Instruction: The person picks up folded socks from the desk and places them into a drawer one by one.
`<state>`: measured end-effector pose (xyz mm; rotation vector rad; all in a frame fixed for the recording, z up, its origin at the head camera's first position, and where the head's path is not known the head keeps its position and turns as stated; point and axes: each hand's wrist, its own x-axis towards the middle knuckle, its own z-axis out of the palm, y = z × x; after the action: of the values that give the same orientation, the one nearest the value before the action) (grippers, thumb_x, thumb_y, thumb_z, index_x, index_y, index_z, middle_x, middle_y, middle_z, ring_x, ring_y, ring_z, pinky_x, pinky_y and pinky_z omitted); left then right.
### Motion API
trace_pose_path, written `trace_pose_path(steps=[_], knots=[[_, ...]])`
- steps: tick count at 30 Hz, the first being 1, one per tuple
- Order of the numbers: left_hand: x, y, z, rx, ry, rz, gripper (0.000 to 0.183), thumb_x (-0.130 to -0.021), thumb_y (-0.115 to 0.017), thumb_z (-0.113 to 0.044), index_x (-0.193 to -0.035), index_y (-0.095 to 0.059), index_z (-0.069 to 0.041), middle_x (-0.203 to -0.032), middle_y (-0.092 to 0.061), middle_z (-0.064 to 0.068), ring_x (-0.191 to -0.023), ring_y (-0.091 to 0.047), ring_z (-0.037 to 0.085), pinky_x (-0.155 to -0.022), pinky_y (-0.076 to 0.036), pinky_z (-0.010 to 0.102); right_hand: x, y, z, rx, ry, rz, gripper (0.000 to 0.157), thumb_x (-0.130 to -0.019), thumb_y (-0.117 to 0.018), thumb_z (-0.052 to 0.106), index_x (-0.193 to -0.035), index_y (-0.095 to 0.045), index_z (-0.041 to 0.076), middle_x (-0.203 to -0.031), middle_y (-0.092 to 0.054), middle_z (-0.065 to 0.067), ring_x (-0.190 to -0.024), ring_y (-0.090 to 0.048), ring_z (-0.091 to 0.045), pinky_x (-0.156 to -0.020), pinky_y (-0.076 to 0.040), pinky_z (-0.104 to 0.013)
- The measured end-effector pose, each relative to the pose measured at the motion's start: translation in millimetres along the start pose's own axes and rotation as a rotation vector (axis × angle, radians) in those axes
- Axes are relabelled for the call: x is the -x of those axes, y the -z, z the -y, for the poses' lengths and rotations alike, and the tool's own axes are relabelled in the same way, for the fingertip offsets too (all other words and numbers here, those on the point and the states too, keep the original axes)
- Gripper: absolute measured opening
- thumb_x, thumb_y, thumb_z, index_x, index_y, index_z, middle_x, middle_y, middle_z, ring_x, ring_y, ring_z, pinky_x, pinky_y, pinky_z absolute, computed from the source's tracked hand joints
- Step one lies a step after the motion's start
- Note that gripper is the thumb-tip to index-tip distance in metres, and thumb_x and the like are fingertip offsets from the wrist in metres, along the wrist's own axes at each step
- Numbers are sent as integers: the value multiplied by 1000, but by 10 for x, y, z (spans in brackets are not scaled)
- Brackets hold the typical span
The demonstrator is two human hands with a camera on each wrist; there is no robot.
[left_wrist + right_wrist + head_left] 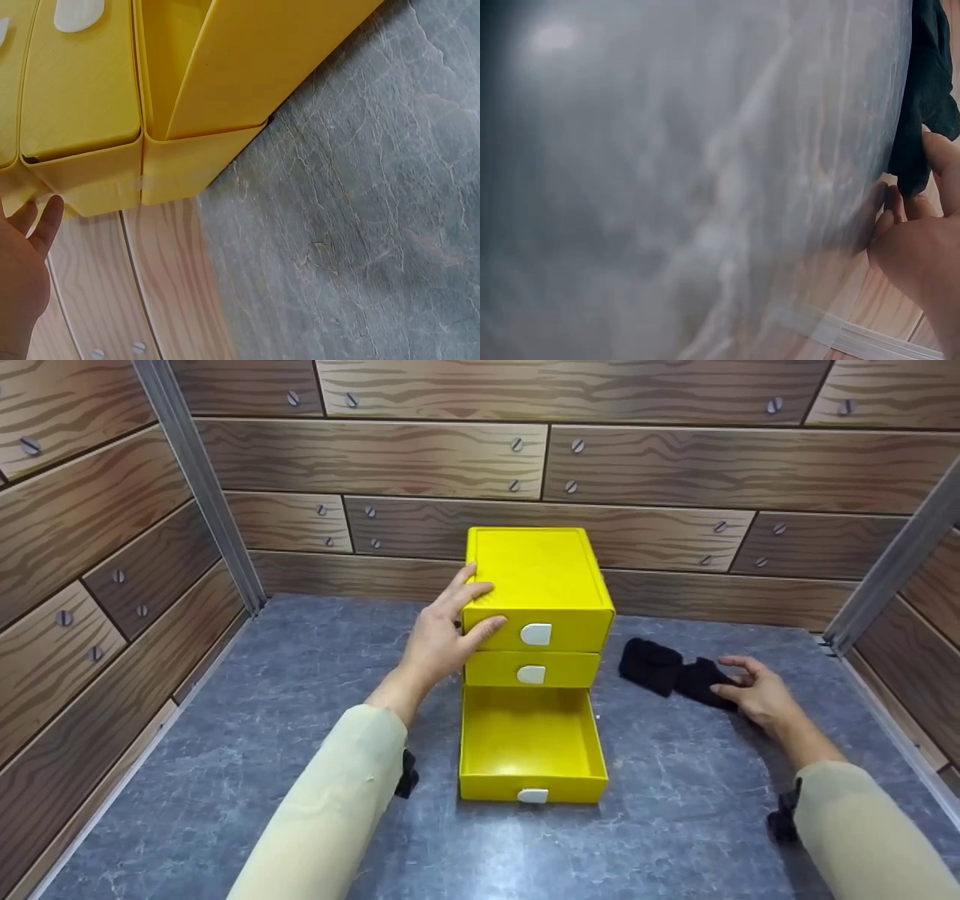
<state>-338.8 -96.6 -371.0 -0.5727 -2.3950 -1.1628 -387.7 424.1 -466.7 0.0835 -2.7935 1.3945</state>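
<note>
A yellow drawer unit (536, 570) stands in the middle with white pull tabs on its front. Its bottom drawer (532, 788) is pulled out, with nothing inside; the upper two are in. My left hand (442, 634) rests on the unit's upper left front corner, fingers on the top edge and thumb across the front; in the left wrist view that hand (26, 259) is at the unit's side. At the right, my right hand (761, 697) pinches the edge of a folded black cloth (703, 682). A second folded black cloth (651, 665) lies beside it, nearer the unit.
Everything stands on a grey marbled surface (300, 682). Wood-patterned panels (420, 457) enclose the back and both sides, with grey metal strips (199, 480) at the corners. The open drawer juts toward the front.
</note>
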Motion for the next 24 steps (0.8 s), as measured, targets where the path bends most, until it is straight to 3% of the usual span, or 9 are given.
trace_pose_path(steps=[2, 6, 11, 13, 15, 18, 24], knots=[[3, -1, 0, -2, -3, -4, 57, -100, -72, -50, -150, -61, -24, -173, -31, -9, -149, -45, 22, -110, -49, 36, 21, -9, 4, -10, 4, -16, 57, -101, -73, 10, -146, -44, -7, -110, -67, -20, -80, -55, -1, -65, -49, -22], [3, -2, 1, -5, -6, -11, 57, -100, -72, -51, -149, -62, -24, -172, -32, -8, -149, -46, 23, -112, -47, 37, 67, -34, 17, -25, 15, -50, 43, -98, -75, 6, -127, -46, -6, -87, -59, -1, -71, -52, -5, -61, -46, -22], [-8, -9, 9, -13, -13, -5, 58, -100, -71, -52, -150, -61, -24, -173, -31, -8, -150, -44, 22, -116, -44, 40, 149, -45, 13, -71, 83, -85, 27, -96, -74, -2, -105, -50, -10, -81, -63, 3, -65, -53, -4, -54, -45, -21], [-4, -9, 14, -15, -10, -2, 58, -100, -70, -53, -150, -61, -25, -173, -30, -9, -152, -42, 22, -117, -43, 40, 186, -39, 15, -65, 121, -86, 16, -96, -73, -4, -98, -58, -11, -84, -67, 5, -70, -56, 0, -59, -47, -18], [1, -7, 17, -11, -5, -2, 58, -100, -70, -53, -150, -61, -25, -173, -29, -10, -152, -41, 22, -116, -43, 40, 226, -32, 24, -48, 134, -83, 11, -98, -72, -3, -99, -67, -12, -88, -70, 9, -78, -57, 5, -66, -48, -14], [8, -3, 16, -10, -2, -4, 58, -100, -70, -53, -150, -61, -25, -173, -29, -10, -152, -41, 22, -117, -43, 40, 291, -8, 48, -30, 129, -67, 17, -100, -71, 2, -110, -73, -13, -98, -74, 13, -90, -57, 12, -79, -47, -10], [5, -13, -8, -2, -12, -4, 58, -100, -70, -54, -150, -61, -25, -173, -30, -9, -152, -41, 22, -120, -39, 42, 466, 99, 173, -14, 132, -54, 33, -102, -73, 13, -124, -71, -12, -107, -75, 17, -97, -56, 14, -82, -47, -9]])
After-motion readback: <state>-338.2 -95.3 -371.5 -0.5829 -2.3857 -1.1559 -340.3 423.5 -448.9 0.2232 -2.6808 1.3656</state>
